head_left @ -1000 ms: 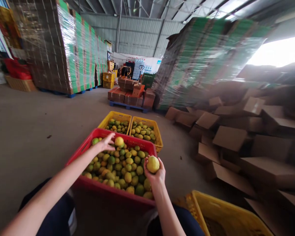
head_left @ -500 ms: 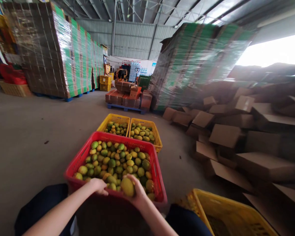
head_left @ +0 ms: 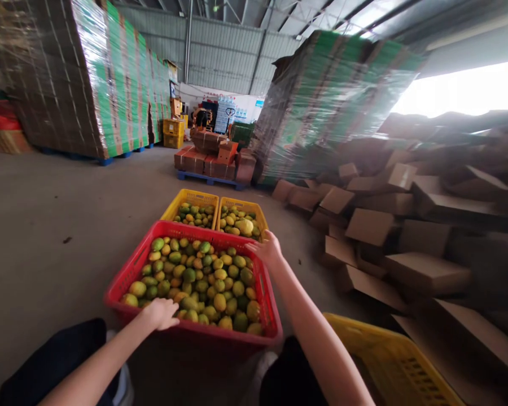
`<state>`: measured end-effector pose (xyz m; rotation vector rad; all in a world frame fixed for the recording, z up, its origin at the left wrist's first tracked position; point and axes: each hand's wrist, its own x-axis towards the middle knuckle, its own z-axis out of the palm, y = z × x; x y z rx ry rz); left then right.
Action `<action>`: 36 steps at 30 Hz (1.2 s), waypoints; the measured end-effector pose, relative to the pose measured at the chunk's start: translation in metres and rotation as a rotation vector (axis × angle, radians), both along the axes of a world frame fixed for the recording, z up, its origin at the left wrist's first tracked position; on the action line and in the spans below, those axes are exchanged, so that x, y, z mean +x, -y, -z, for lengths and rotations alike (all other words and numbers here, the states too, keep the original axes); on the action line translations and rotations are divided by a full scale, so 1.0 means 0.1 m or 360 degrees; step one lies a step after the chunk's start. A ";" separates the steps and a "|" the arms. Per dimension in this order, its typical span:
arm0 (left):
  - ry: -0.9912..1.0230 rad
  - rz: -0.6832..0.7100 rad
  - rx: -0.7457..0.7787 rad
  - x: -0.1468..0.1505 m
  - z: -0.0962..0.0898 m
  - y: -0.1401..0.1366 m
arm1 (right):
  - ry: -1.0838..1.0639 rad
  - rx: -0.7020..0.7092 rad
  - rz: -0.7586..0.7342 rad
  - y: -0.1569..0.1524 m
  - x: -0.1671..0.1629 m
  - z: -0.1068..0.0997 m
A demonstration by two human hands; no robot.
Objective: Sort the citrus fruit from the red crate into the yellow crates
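Observation:
A red crate [head_left: 272,304] full of oval yellow and green fruits [head_left: 188,275] stands in front of me, between my knees. My left hand [head_left: 161,313] hovers by its near rim, fingers loosely stretched, holding nothing. My right hand [head_left: 267,249] reaches over the far right corner of the red crate, fingers apart and empty. Just beyond those fingertips a larger yellow fruit [head_left: 246,227] shows over the right yellow crate [head_left: 260,214]; I cannot tell whether it rests on the fruits there or is in the air. The left yellow crate [head_left: 173,206] also holds fruits.
Another yellow crate [head_left: 376,344] stands at my right knee. Cardboard boxes [head_left: 370,225] lie heaped along the right. Farther back are a blue pallet [head_left: 211,180] with flattened cartons and tall wrapped carton stacks [head_left: 122,84] on pallets.
My right hand has moved forward and right from the near rim and let go of the yellow-green fruit it held. My left hand has shifted slightly left, its fingers looser. The view has shifted.

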<state>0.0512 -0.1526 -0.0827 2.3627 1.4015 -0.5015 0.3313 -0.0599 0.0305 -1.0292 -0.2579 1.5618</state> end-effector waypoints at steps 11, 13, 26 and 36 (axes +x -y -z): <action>-0.0092 -0.0090 -0.0074 -0.02 0.05 -0.04 | -0.0416 -0.0146 0.0220 0.46 0.15 0.18; -0.0100 -0.0090 -0.0121 -0.03 0.04 -0.03 | -0.0411 -0.0160 0.0302 0.47 0.17 0.21; 0.0296 -0.0150 -0.0461 0.03 0.01 -0.26 | -0.0379 -0.0212 0.0268 0.59 0.31 0.30; 0.0294 -0.0170 -0.0372 0.53 0.51 -1.23 | -0.0331 -0.0133 0.0170 0.65 0.40 0.30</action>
